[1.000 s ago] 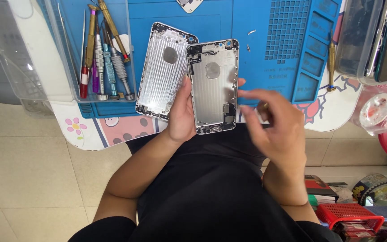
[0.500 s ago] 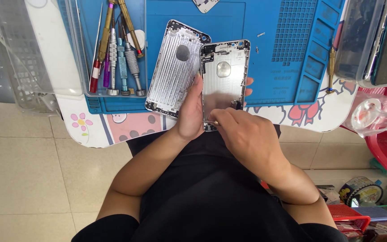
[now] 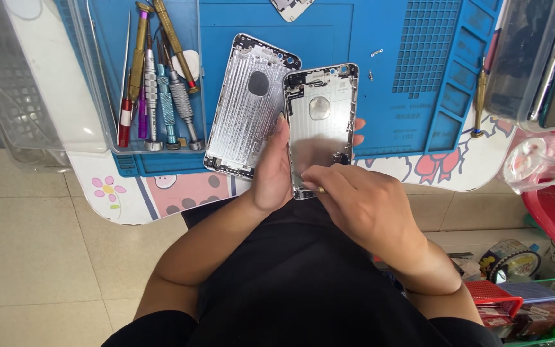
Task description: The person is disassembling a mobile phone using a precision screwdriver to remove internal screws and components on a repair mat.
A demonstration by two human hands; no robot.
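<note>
1. The left hand (image 3: 271, 173) wraps its fingers around a silver phone shell (image 3: 321, 128) and holds it up over the near edge of the blue mat (image 3: 406, 38).
2. The right hand (image 3: 367, 209) is closed on a thin tool with a gold tip (image 3: 320, 190). The tip touches the bottom edge of the shell.
3. The step looks like work on a tiny part at the bottom of the shell. I think the next move needs a slow, steady hand, because the part is very small.
4. The shell is flat, shiny metal with round corners and a round spot in the middle.
5. A second shell (image 3: 248, 106) lies on the mat just beside the first. It has fine lines across it.
6. A clear tray (image 3: 94, 77) holds thin screwdrivers (image 3: 162, 96) with bumpy metal grips.
</note>
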